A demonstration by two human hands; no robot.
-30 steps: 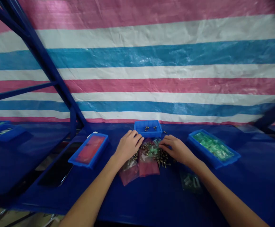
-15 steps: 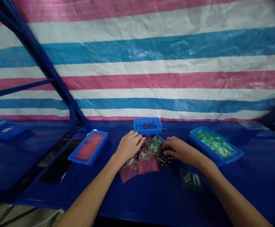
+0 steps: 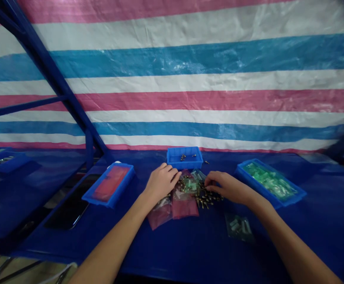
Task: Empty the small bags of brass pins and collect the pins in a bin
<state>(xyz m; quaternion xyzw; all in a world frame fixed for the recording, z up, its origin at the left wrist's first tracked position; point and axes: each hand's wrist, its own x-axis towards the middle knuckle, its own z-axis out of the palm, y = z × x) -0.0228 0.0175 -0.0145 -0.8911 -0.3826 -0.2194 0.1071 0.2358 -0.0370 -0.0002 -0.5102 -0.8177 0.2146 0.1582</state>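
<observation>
My left hand (image 3: 163,180) lies at the left side of several small plastic bags, its fingers bent down and close together. What is under its fingertips is hidden. A pink-backed bag (image 3: 185,208) and another pink bag (image 3: 160,217) lie just in front, with small metal and green parts on or in them. To the right, my right hand (image 3: 225,185) has thumb and fingers drawn together at a pile of small brass-coloured screw-like pieces (image 3: 205,200). Whatever sits between those fingertips is too small to make out.
A blue tray (image 3: 184,162) with a few brass pieces stands behind the hands. Left is a blue tray (image 3: 85,197) of red packets, beside a black phone (image 3: 66,215). Right is a blue tray (image 3: 302,194) of green-and-clear packets. A clear bag (image 3: 239,228) lies near my right forearm.
My right hand has shifted slightly right, and more of the brass pieces show spread below its fingers. My left hand stays at the bags.
</observation>
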